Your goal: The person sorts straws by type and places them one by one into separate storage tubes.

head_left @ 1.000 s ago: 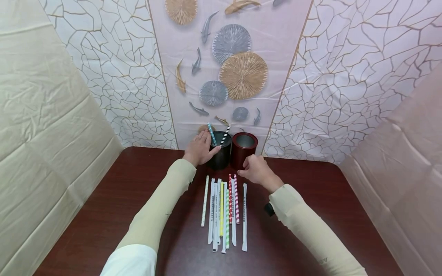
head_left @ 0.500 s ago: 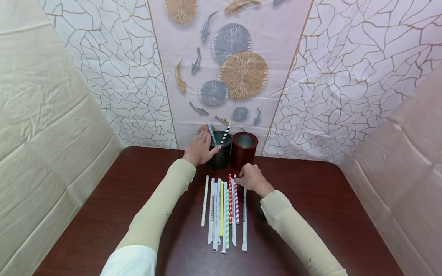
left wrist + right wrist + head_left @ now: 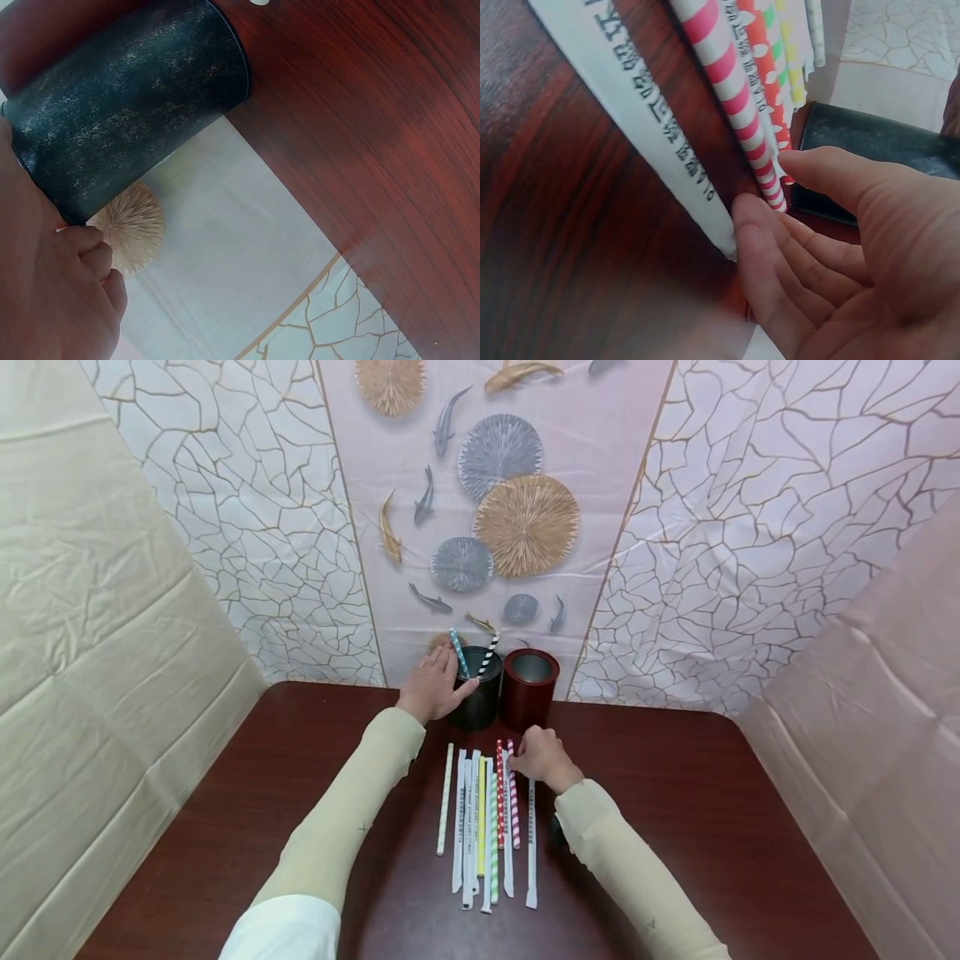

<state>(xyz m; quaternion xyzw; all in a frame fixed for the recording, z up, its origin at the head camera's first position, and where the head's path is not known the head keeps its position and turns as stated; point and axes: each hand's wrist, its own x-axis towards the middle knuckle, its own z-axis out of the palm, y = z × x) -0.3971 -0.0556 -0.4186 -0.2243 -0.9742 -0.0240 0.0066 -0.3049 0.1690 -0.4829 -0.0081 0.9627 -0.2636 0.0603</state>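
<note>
My left hand (image 3: 435,685) rests against the left side of a black cup (image 3: 480,706), fingers extended and thumb across its front near the rim. A blue dotted straw (image 3: 457,647) and a black-and-white striped straw (image 3: 491,647) stand in that cup. In the right wrist view, the thumb and fingers of my right hand (image 3: 825,232) lie on either side of the far end of a pink-and-white striped straw (image 3: 731,90), not visibly closed on it. A paper-wrapped straw (image 3: 622,112) runs up to those fingers. Beside the pink one lies a red dotted straw (image 3: 500,818).
To the right of the black cup stands a dark red cup (image 3: 528,702). Wrapped straws, a yellow straw (image 3: 482,827), a green striped straw (image 3: 494,852) and a pale dotted straw (image 3: 446,802) lie in a row on the dark wood table (image 3: 315,827). Patterned cloth hangs behind.
My right hand has come down and slightly left from near the dark red cup to the far ends of the pink striped and wrapped straws. My left hand has stayed at the black cup.
</note>
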